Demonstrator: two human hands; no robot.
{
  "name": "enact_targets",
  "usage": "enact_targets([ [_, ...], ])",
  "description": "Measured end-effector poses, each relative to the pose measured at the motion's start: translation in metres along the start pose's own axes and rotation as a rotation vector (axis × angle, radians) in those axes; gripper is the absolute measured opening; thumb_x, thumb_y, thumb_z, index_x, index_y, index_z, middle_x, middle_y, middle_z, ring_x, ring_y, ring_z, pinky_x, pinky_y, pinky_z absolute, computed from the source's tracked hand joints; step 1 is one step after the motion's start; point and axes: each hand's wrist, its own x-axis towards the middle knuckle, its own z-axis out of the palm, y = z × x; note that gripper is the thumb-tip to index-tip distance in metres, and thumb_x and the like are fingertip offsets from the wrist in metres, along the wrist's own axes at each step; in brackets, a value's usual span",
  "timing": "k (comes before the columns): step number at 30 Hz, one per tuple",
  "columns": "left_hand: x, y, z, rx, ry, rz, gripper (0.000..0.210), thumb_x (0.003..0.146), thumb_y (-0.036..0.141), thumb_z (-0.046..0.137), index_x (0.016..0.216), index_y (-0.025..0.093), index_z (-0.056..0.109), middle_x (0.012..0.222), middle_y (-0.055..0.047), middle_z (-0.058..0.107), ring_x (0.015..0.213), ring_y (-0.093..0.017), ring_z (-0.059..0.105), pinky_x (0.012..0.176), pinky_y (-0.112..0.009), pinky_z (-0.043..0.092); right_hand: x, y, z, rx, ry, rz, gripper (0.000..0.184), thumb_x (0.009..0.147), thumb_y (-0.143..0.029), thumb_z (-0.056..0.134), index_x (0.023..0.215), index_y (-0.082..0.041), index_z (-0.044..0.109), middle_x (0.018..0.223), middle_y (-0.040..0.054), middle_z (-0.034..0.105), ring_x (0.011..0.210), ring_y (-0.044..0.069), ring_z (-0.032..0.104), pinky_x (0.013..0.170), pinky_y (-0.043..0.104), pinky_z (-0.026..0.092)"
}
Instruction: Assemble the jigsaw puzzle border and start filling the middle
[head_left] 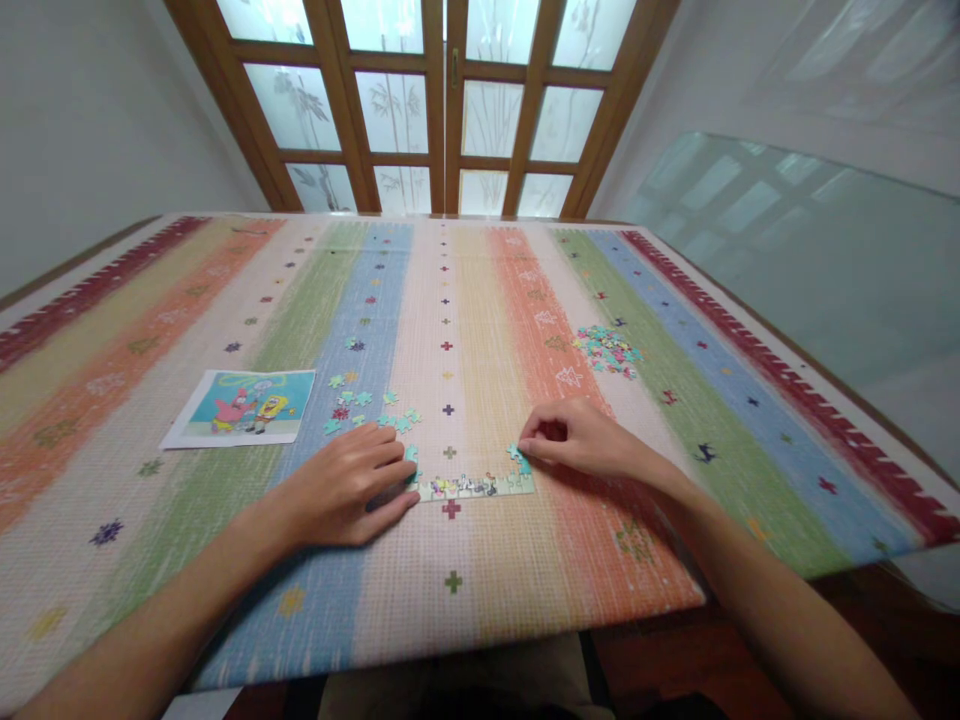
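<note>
A partly joined jigsaw puzzle (pixel 472 487) lies on the striped tablecloth in front of me: a bottom row with short turquoise sides rising at both ends. My left hand (pixel 349 487) rests at its left end, fingers loosely bent and thumb apart, fingertips against the edge pieces. At the upper right end, my right hand (pixel 581 437) pinches a turquoise puzzle piece (pixel 514 452) between thumb and forefinger. Whether that piece is joined to the side below, I cannot tell. Several loose turquoise pieces (pixel 363 399) are scattered beyond my left hand.
A printed cartoon picture (pixel 247 408) lies at the left. Farther off on the right is a heap of mixed puzzle pieces (pixel 609 350). The tablecloth (pixel 480 580) ends at a near edge just before me. Wood-and-glass doors (pixel 446 110) stand behind the table.
</note>
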Motion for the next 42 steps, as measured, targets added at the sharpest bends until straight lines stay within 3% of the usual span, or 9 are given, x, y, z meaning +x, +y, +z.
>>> enact_targets([
  [12,-0.0002,-0.0001,0.0008,0.031,-0.003,0.018,0.03,0.106,0.03,0.048,0.089,0.017,0.069,0.074,-0.004,0.06,0.072,-0.021,0.051,0.068,-0.036,0.041,0.0015,0.0054,0.0032,-0.003,-0.01,-0.007,0.012,0.089,-0.027,0.068,0.083,-0.019,0.073,0.072,0.003,0.066,0.065,0.016,0.055,0.062,0.03,0.04],
  [20,-0.0007,0.0015,0.0008,0.037,-0.002,0.024,0.033,0.107,0.03,0.045,0.088,0.017,0.068,0.073,-0.004,0.059,0.071,-0.021,0.05,0.067,-0.036,0.04,0.0016,0.0062,0.0062,-0.018,0.017,-0.02,0.017,0.091,-0.034,0.072,0.085,-0.019,0.072,0.073,0.0031,0.066,0.066,0.016,0.056,0.063,0.031,0.04],
  [42,-0.0011,0.0041,0.0009,0.036,-0.006,0.007,0.03,0.107,0.028,0.045,0.091,0.017,0.068,0.075,-0.005,0.06,0.073,-0.021,0.052,0.069,-0.036,0.042,0.0009,0.0085,0.0043,-0.023,-0.016,-0.055,0.007,0.092,-0.019,0.068,0.088,-0.019,0.074,0.078,0.0034,0.068,0.067,0.016,0.056,0.064,0.03,0.042],
])
